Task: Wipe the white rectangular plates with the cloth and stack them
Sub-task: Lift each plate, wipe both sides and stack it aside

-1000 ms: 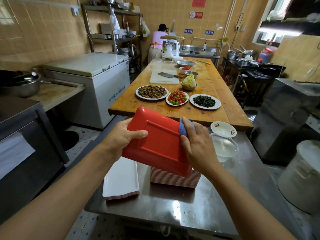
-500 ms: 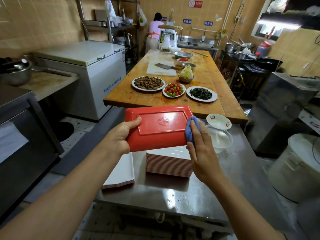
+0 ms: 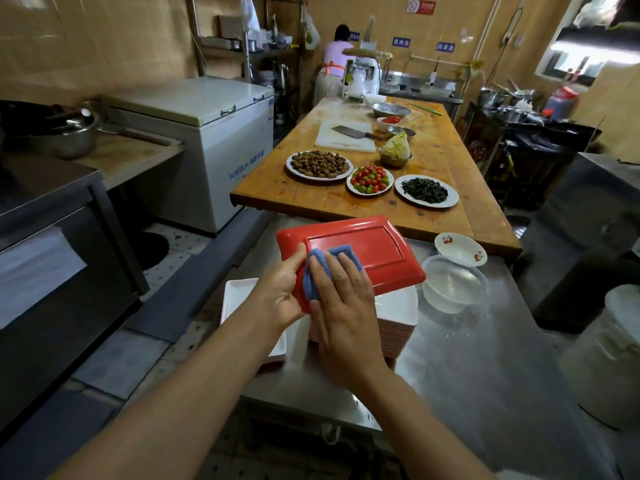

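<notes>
Above the plate stack (image 3: 394, 327), left hand (image 3: 277, 299) grips the red-backed plate (image 3: 367, 251); right hand (image 3: 341, 299) fingers (image 3: 349, 268) press flat on the blue cloth (image 3: 317, 271).

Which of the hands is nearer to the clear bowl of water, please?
The right hand. It presses the cloth on the red plate, just left of the bowl; the left hand grips the plate's far-left edge, farther away.
</notes>
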The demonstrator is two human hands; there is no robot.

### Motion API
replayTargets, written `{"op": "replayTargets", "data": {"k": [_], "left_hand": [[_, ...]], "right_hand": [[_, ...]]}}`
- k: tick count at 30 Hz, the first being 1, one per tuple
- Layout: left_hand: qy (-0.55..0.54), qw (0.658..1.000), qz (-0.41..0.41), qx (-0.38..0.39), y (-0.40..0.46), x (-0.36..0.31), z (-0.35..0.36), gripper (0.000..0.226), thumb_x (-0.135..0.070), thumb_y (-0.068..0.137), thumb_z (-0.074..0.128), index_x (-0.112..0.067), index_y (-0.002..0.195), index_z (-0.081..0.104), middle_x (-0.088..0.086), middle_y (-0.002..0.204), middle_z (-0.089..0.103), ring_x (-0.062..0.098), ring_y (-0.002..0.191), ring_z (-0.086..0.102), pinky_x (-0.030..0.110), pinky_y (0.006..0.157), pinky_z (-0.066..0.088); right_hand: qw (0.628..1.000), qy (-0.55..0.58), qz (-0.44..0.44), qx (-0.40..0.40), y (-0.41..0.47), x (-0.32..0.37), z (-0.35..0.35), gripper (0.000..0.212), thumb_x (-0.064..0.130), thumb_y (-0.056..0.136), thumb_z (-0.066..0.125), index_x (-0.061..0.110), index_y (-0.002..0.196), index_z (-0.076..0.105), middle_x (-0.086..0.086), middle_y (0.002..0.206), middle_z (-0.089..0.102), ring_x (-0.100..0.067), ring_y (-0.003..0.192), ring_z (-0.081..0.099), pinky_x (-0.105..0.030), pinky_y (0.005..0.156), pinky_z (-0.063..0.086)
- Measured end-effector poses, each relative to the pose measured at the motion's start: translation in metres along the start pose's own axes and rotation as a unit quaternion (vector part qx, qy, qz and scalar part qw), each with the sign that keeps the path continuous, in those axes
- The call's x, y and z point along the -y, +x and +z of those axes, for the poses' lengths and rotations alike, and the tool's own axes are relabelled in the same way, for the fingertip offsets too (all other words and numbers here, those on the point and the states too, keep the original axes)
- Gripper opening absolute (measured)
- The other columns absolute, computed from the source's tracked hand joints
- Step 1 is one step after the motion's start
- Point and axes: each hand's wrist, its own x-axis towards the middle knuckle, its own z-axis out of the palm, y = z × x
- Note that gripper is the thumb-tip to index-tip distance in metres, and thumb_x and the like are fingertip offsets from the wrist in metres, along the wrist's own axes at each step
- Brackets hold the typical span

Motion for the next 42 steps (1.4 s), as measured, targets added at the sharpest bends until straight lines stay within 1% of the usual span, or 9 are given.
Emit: {"op": "replayTargets", "data": {"k": [7, 13, 19, 23, 26, 31, 33, 36, 42], "left_hand": [[0.002, 0.995, 0.093, -0.019, -0.006, -0.007, -0.015, 0.017, -0.022, 0.098, 0.046, -0.014, 0.101, 0.060, 0.008, 0.077, 0.071, 0.021, 0.071, 0.067, 0.039, 0.062, 0.051], [0.001, 0.993, 0.103, -0.057, -0.012, -0.019, -0.043, 0.015, -0.021, 0.095, 0.053, -0.017, 0.108, 0.058, 0.010, 0.092, 0.070, 0.027, 0.081, 0.067, 0.046, 0.059, 0.051], [-0.027, 0.993, 0.059, -0.094, -0.016, -0.030, -0.070, 0.017, -0.027, 0.095, 0.051, -0.014, 0.101, 0.061, 0.014, 0.095, 0.068, 0.029, 0.078, 0.065, 0.048, 0.060, 0.048], [-0.040, 0.992, 0.056, -0.108, -0.018, -0.036, -0.091, 0.017, -0.026, 0.095, 0.052, -0.013, 0.094, 0.062, 0.012, 0.092, 0.069, 0.029, 0.078, 0.065, 0.049, 0.062, 0.047], [-0.035, 0.989, 0.071, -0.121, -0.019, -0.041, -0.104, 0.016, -0.024, 0.094, 0.054, -0.013, 0.103, 0.060, 0.015, 0.104, 0.067, 0.030, 0.087, 0.064, 0.049, 0.064, 0.049], [0.068, 0.968, 0.203, -0.133, -0.017, -0.042, -0.119, 0.011, -0.017, 0.095, 0.053, -0.017, 0.103, 0.061, 0.009, 0.096, 0.069, 0.024, 0.086, 0.067, 0.041, 0.073, 0.054], [0.222, 0.921, 0.271, -0.168, -0.012, -0.037, -0.125, 0.013, -0.015, 0.093, 0.056, -0.015, 0.105, 0.062, 0.006, 0.094, 0.069, 0.022, 0.086, 0.067, 0.036, 0.078, 0.054], [0.484, 0.790, 0.323, -0.195, 0.001, -0.027, -0.134, 0.015, -0.017, 0.090, 0.062, -0.015, 0.104, 0.066, 0.006, 0.092, 0.070, 0.023, 0.086, 0.065, 0.034, 0.080, 0.052], [0.736, 0.584, 0.324, -0.113, 0.022, 0.002, -0.144, 0.016, -0.024, 0.094, 0.053, -0.014, 0.097, 0.066, 0.005, 0.095, 0.064, 0.025, 0.090, 0.059, 0.034, 0.075, 0.048]], "right_hand": [[0.997, -0.028, 0.011, 0.074, 0.041, -0.010, -0.005, 0.059, 0.046, 0.092, 0.012, 0.031, 0.150, 0.013, 0.008, 0.158, 0.008, -0.008, 0.145, -0.001, -0.028, 0.114, -0.009], [0.995, 0.007, 0.087, 0.046, 0.043, -0.045, -0.006, 0.050, 0.033, 0.101, 0.026, 0.020, 0.149, 0.020, -0.003, 0.157, 0.015, -0.017, 0.145, 0.008, -0.031, 0.117, 0.005], [0.962, 0.203, 0.180, -0.019, 0.027, -0.042, 0.018, 0.045, 0.022, 0.102, 0.032, 0.015, 0.146, 0.029, -0.003, 0.132, 0.041, -0.003, 0.114, 0.036, -0.005, 0.092, 0.024], [0.920, 0.309, 0.239, -0.024, 0.029, -0.039, 0.032, 0.029, 0.028, 0.102, 0.031, 0.022, 0.126, 0.047, 0.001, 0.104, 0.060, -0.018, 0.097, 0.060, -0.029, 0.082, 0.050], [0.905, 0.322, 0.279, -0.014, 0.033, -0.039, 0.038, 0.018, 0.024, 0.101, 0.036, 0.021, 0.108, 0.052, -0.004, 0.091, 0.062, -0.027, 0.087, 0.065, -0.049, 0.082, 0.053], [0.924, 0.278, 0.263, 0.004, 0.037, -0.039, 0.042, 0.025, 0.016, 0.099, 0.040, 0.020, 0.122, 0.050, 0.000, 0.104, 0.058, -0.013, 0.090, 0.054, -0.027, 0.079, 0.039], [0.924, 0.276, 0.266, 0.014, 0.039, -0.036, 0.044, 0.026, 0.015, 0.098, 0.040, 0.021, 0.121, 0.049, 0.007, 0.095, 0.057, -0.007, 0.081, 0.055, -0.025, 0.076, 0.038], [0.926, 0.271, 0.264, 0.021, 0.038, -0.034, 0.046, 0.024, 0.014, 0.097, 0.041, 0.027, 0.116, 0.049, 0.019, 0.084, 0.053, 0.003, 0.076, 0.053, -0.023, 0.071, 0.039], [0.927, 0.271, 0.256, 0.044, 0.031, -0.037, 0.051, 0.022, 0.017, 0.098, 0.043, 0.030, 0.113, 0.050, 0.020, 0.086, 0.054, 0.006, 0.076, 0.055, -0.011, 0.065, 0.038]]}}
